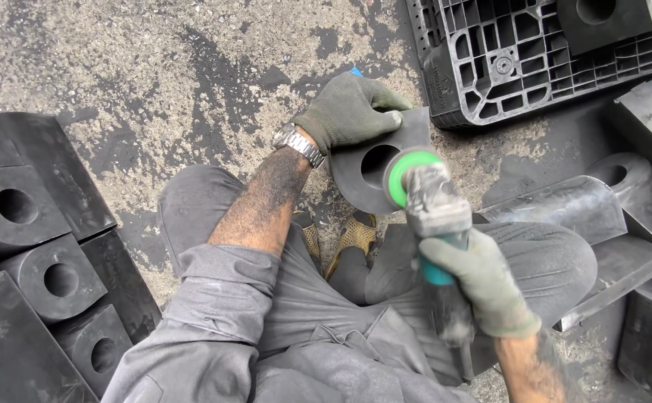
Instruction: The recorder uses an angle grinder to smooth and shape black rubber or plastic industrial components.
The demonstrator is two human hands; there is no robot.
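My left hand (pixel 352 108), in a dark green glove with a metal wristwatch above it, grips the top edge of a black rubber block (pixel 367 160) with a round hole, held upright on the ground between my feet. My right hand (pixel 482 280), in a grey-green glove, is closed on the handle of a dusty hand grinder (pixel 434 213) with a green ring around its head. The grinder's head sits against the block's face, right beside the hole. I am sitting low, knees apart, in grey trousers.
Several black rubber blocks with holes (pixel 42 261) are stacked at the left. More blocks and curved pieces (pixel 609 216) lie at the right. A black plastic pallet (pixel 535 52) stands at the top right. The concrete ground (pixel 154 67) is stained and rough.
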